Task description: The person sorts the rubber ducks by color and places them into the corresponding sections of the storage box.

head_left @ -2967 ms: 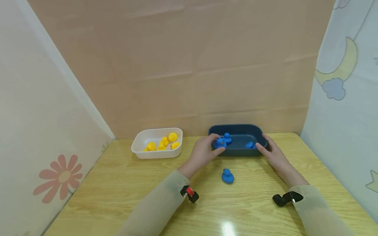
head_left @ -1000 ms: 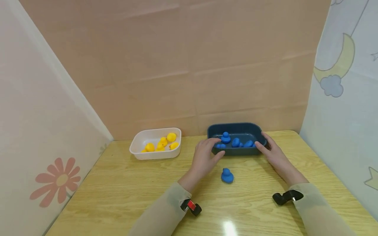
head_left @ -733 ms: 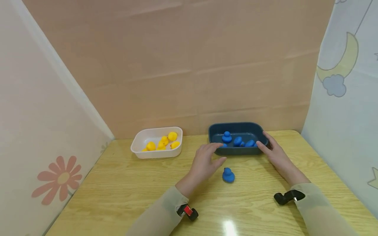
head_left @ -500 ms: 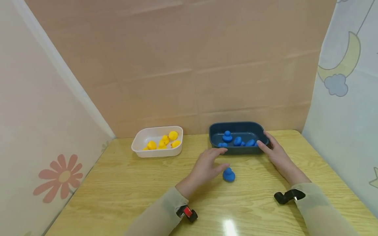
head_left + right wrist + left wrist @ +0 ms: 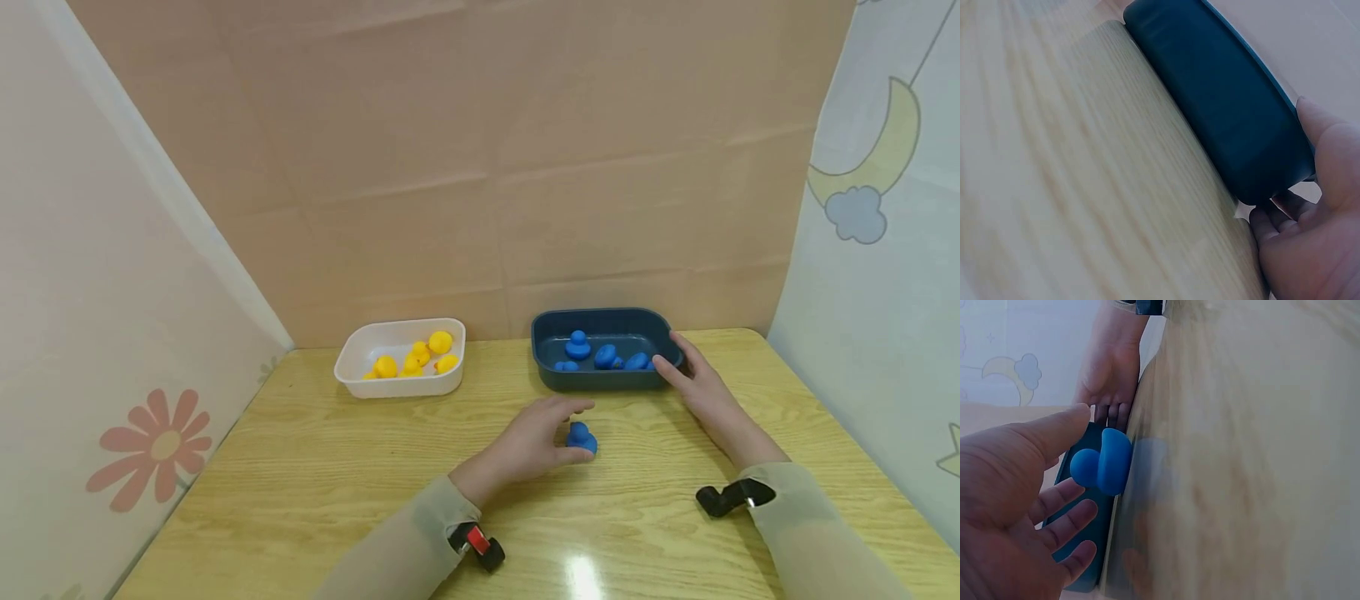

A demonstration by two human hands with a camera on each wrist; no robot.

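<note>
In the head view my left hand reaches around a blue rubber duck standing on the table. The left wrist view shows that duck between the thumb and the spread fingers, with gaps around it. My right hand holds the right end of a dark blue bin. Seen from the right wrist, its thumb is at the bin's rim and the other fingers bend against the end wall. Several blue ducks lie in the bin, some upright, some tipped over.
A white bin with several yellow rubber ducks stands at the back left of the wooden table. A brown sheet hangs behind both bins. Patterned side panels flank the table.
My left hand let go of a blue duck inside the dark bin, then came back toward the near side to the duck on the table. The right hand stayed at the bin's end.
</note>
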